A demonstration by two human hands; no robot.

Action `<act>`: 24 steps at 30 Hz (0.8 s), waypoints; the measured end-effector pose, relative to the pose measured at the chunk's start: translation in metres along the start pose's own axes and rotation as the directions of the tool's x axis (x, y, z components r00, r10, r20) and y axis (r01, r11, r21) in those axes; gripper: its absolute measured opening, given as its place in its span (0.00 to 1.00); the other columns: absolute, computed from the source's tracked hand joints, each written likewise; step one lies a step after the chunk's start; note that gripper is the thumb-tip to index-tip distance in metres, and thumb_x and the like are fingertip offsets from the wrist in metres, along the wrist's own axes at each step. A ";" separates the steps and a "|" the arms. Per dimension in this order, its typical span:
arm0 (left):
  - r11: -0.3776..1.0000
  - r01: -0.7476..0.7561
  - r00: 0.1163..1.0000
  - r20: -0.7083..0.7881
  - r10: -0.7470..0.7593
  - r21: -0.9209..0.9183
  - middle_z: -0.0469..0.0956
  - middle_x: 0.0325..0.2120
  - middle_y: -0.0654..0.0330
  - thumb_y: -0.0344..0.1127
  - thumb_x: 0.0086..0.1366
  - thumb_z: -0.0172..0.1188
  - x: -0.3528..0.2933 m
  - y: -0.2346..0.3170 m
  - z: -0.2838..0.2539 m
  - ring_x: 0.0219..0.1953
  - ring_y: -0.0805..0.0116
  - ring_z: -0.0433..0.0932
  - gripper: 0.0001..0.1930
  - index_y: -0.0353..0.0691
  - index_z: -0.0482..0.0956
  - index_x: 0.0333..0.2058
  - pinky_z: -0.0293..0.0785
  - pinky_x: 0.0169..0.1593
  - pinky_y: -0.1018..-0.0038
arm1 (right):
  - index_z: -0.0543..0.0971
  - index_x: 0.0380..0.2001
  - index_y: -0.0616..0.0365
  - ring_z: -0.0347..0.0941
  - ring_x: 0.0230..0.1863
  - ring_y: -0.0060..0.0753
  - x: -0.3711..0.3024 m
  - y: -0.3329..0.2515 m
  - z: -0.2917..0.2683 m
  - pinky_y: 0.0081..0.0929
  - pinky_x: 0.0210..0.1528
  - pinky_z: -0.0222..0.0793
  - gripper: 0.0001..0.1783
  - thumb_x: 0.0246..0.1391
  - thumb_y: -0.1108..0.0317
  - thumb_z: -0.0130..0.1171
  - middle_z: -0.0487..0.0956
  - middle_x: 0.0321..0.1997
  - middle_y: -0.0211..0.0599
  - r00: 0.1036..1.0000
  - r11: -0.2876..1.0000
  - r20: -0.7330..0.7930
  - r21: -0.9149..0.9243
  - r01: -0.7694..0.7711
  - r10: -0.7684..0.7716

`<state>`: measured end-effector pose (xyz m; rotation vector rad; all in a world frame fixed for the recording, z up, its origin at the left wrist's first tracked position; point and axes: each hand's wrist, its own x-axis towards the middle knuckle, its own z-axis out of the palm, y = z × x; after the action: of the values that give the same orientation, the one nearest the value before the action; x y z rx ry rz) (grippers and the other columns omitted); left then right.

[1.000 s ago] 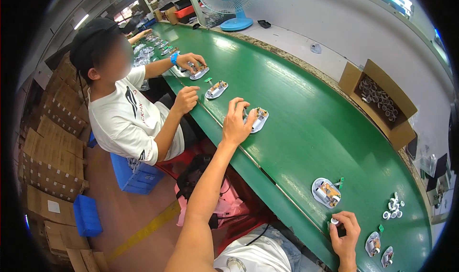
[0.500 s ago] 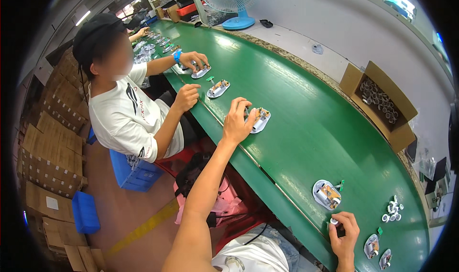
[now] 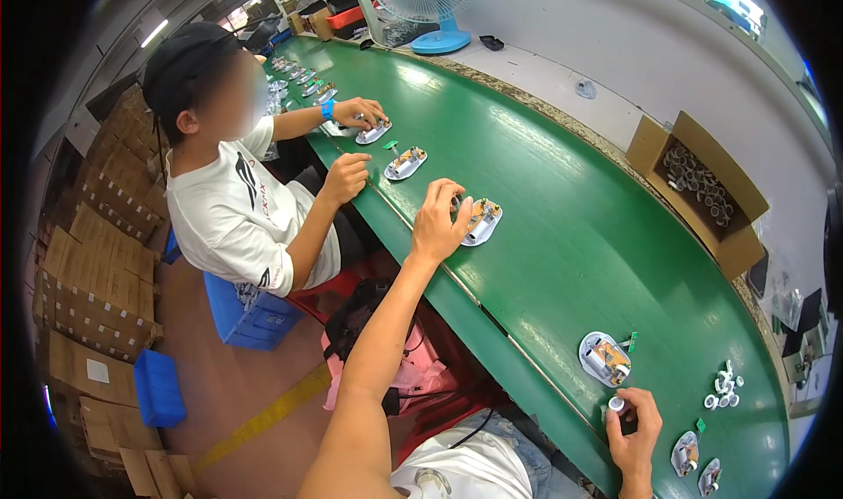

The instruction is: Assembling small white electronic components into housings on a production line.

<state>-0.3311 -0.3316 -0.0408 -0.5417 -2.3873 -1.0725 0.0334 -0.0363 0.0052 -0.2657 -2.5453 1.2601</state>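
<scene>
My left hand [image 3: 436, 225] reaches over the green work surface [image 3: 536, 236], its fingers and thumb curled round the near-left edge of a white plastic casing [image 3: 483, 225]. An orange-brown circuit board sits in that casing; my fingers partly hide it. At the lower right, my right hand [image 3: 637, 430] pinches a small white ring-shaped part [image 3: 616, 403] between thumb and forefinger. Just beyond it lies another open casing [image 3: 604, 360], with a small green board [image 3: 629, 342] sticking out at its side. Two more casings [image 3: 685, 453] rest to the right of this hand.
A co-worker [image 3: 241, 201] sits at the left, one hand on a casing. Several white rings [image 3: 724, 387] lie in a pile at the right. Beyond the surface stand an open cardboard box [image 3: 648, 148] of round white parts and a blue fan [image 3: 439, 41].
The white ring in my right hand has tilted, so its round face shows more. My left hand stays at the same casing. The whole view has shifted slightly.
</scene>
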 end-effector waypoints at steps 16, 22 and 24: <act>1.000 -0.002 1.000 -0.013 0.001 -0.013 0.75 0.47 0.56 0.39 0.68 0.58 0.000 -0.003 0.000 0.33 0.60 0.79 0.13 0.37 0.76 0.46 0.78 0.40 0.66 | 0.77 0.39 0.59 0.67 0.30 0.26 -0.001 0.003 0.004 0.22 0.33 0.62 0.15 0.44 0.78 0.64 0.79 0.42 0.35 0.998 0.997 -0.016 0.047 -0.053 0.054; 1.000 0.000 1.000 -0.025 -0.001 -0.018 0.75 0.47 0.56 0.39 0.69 0.58 -0.001 -0.002 0.001 0.32 0.59 0.79 0.13 0.37 0.76 0.46 0.78 0.40 0.65 | 0.76 0.39 0.59 0.66 0.31 0.25 -0.001 0.002 0.002 0.21 0.35 0.62 0.15 0.44 0.78 0.62 0.78 0.41 0.35 0.998 0.996 -0.001 0.049 -0.068 0.068; 1.000 0.000 1.000 -0.025 0.000 -0.020 0.75 0.47 0.56 0.39 0.69 0.58 0.001 -0.004 0.000 0.32 0.59 0.79 0.13 0.37 0.76 0.46 0.78 0.40 0.65 | 0.76 0.39 0.59 0.65 0.31 0.24 0.000 0.000 0.002 0.20 0.36 0.61 0.15 0.45 0.78 0.61 0.77 0.41 0.35 0.997 0.996 0.002 0.046 -0.076 0.076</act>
<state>-0.3337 -0.3339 -0.0420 -0.5324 -2.3576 -1.0975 0.0329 -0.0380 0.0035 -0.3557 -2.5246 1.3448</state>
